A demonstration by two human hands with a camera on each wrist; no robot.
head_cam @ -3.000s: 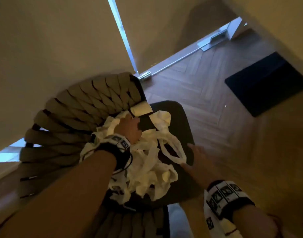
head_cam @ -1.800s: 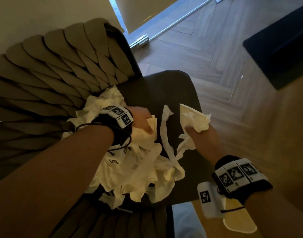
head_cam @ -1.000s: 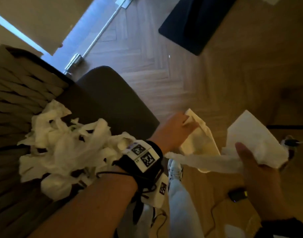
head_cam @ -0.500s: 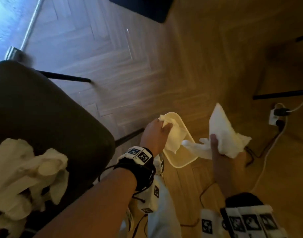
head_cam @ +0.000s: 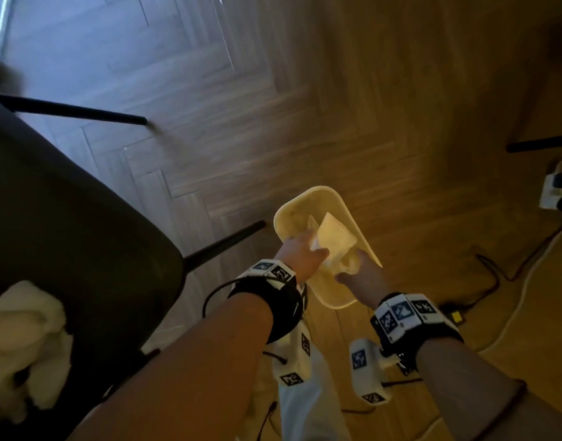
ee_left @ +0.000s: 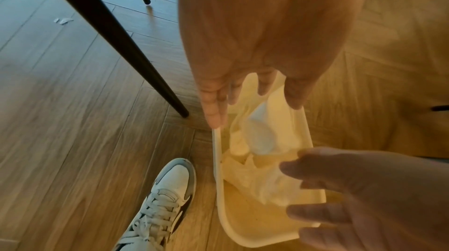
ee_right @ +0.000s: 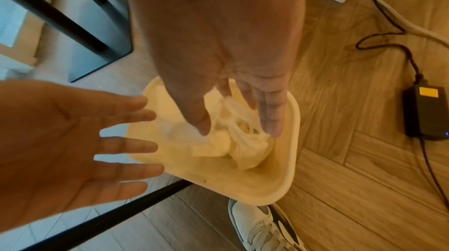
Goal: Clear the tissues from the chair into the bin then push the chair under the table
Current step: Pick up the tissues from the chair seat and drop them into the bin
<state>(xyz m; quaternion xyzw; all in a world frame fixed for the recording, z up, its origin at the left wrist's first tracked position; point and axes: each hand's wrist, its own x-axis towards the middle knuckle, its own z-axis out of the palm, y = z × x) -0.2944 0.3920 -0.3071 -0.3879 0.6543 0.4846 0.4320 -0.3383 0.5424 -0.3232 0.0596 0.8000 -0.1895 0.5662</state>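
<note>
Now over the bin (head_cam: 349,208), no longer apart: left hand (head_cam: 300,254) and right hand (head_cam: 364,275), fingers spread, tissues (head_cam: 335,241) released inside. One heap (head_cam: 25,338) left on chair (head_cam: 82,233).

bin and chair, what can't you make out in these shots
- Bin floor and fill: all views, tissues and both hands cover it.
- Chair tissue pile: head view, cut off by the left edge, so what remains is unknown.
- Chair back: out of frame in every view.
- Table: only dark legs show.
- Left hand: spread, blurred.
- Right hand: fingers straight over tissues.
</note>
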